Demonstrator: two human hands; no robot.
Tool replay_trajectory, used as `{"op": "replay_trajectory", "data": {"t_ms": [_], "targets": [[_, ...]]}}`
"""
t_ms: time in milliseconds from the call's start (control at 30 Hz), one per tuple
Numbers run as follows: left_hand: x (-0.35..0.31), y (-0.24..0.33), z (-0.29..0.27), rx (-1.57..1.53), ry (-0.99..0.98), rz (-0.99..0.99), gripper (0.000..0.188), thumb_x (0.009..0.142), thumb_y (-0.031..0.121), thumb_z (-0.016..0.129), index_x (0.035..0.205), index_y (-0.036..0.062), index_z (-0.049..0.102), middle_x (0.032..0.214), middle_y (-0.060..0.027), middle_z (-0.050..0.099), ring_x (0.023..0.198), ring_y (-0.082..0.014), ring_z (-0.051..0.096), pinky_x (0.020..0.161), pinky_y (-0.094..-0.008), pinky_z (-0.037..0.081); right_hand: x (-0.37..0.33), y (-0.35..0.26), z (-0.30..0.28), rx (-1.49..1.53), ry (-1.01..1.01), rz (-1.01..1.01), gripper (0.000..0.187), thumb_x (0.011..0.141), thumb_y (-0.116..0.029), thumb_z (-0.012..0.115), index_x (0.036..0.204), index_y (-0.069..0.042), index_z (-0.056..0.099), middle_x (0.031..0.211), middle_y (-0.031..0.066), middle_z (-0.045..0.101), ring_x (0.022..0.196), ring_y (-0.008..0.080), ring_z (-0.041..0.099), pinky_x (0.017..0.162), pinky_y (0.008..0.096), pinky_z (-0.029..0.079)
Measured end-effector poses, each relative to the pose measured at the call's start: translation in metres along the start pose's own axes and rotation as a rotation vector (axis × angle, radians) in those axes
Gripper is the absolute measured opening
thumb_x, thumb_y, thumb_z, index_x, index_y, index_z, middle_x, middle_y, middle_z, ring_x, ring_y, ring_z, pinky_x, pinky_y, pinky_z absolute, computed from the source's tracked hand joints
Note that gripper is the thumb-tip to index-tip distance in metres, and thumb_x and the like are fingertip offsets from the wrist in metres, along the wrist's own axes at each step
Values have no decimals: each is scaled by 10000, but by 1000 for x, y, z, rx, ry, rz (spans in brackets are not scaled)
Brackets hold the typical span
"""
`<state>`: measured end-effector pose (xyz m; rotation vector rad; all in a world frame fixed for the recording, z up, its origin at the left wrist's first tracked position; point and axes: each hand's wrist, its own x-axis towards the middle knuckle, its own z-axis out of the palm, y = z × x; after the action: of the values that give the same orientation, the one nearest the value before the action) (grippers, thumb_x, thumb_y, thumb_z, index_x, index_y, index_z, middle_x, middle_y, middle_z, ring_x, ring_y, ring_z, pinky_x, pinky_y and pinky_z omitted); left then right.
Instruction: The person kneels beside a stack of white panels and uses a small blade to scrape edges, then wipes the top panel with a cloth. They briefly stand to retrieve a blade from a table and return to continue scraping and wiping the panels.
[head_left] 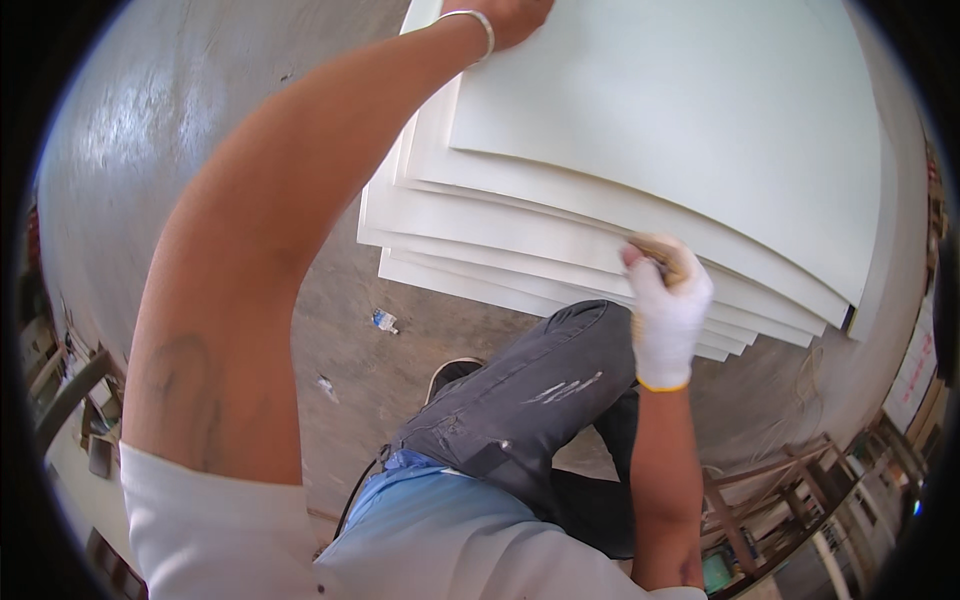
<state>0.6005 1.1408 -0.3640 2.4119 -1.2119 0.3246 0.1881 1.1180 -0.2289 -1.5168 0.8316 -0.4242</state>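
A stack of large white boards [670,120] lies in front of me, their near edges fanned out like steps. At the upper edge of the view my left hand [513,20], bare and with a pale bangle [480,30] at the wrist, is at the top board's left side; its fingers are mostly cut off by the picture's rim. My right hand [668,305] wears a white knitted glove with a yellow cuff. It is closed in front of the boards' near edges, thumb against curled fingers; anything inside is hidden.
Beneath lies a grey-brown concrete floor [350,420] with a small crumpled wrapper [384,321] and a white scrap [327,388] on it. My bent knee [600,320] is close to the stack's near edge. Wooden frames [770,490] stand at the lower right.
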Motion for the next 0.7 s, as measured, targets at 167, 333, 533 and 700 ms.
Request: {"op": "replay_trajectory", "data": {"t_ms": [167,333,533,700], "targets": [[-9,-19,-6,-177,-3,-127,476,1020,134,557,1464,-40,557,1400,-249,624,1326,-418,582,1166,-544,439,-40,5,-79,288,167,228,186,1031,-72,705,1155,62,743,855,71,691,719,120,609,650,255,466],[-16,-38,-53,-40,67,27,526,997,178,610,1514,82,614,1667,-186,502,1540,-385,452,1282,-475,374,-112,-7,-108,727,284,155,244,1064,-136,698,1200,65,721,814,89,670,663,167,598,607,290,464],[-29,-103,-55,-158,42,9,530,1006,124,602,1528,41,572,1644,-202,513,1524,-388,470,1279,-458,378,-223,-27,-96,852,350,-18,292,1048,-167,705,1227,64,715,858,129,677,651,197,538,591,358,436],[-22,-113,-41,-183,-27,-20,503,1056,122,525,1555,60,521,1664,-159,501,1488,-392,515,1227,-460,433,-288,-52,-103,863,553,-127,250,1011,-44,684,1243,49,695,903,104,700,657,149,613,561,279,475]]}}
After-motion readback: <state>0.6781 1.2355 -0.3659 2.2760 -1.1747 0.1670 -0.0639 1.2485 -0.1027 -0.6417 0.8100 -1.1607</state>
